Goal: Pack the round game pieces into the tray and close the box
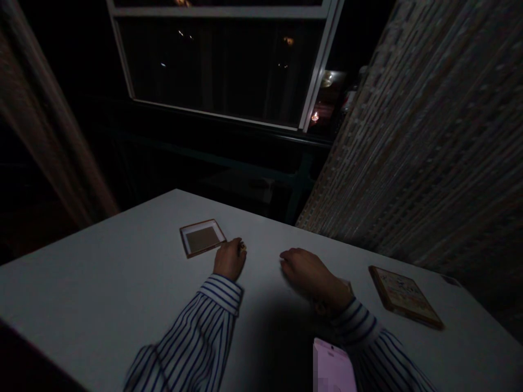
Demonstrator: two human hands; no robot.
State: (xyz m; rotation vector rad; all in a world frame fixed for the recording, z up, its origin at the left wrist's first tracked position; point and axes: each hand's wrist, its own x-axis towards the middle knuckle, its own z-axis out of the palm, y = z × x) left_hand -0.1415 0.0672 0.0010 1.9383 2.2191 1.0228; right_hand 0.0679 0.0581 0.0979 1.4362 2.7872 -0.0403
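My left hand (229, 260) is closed at the right corner of a shallow open tray-like box lid (188, 250) with a brown rim and a grey-brown inside. A small yellowish patterned piece (242, 247) shows at its fingers; its kind is too dark to make out. Farther right, my right hand (308, 274) is held palm down above the white table (122, 272), thumb and forefinger slightly apart, pointing left. Nothing shows between them; the other fingers are hidden. Under its wrist some small light-brown pieces (321, 308) are partly covered.
A flat box with a printed picture (404, 294) lies at the right. A lit phone (333, 365) is at the near edge, below my right forearm. Behind the table stand a dark window (220, 71) and a string curtain (392, 152). The room is dim.
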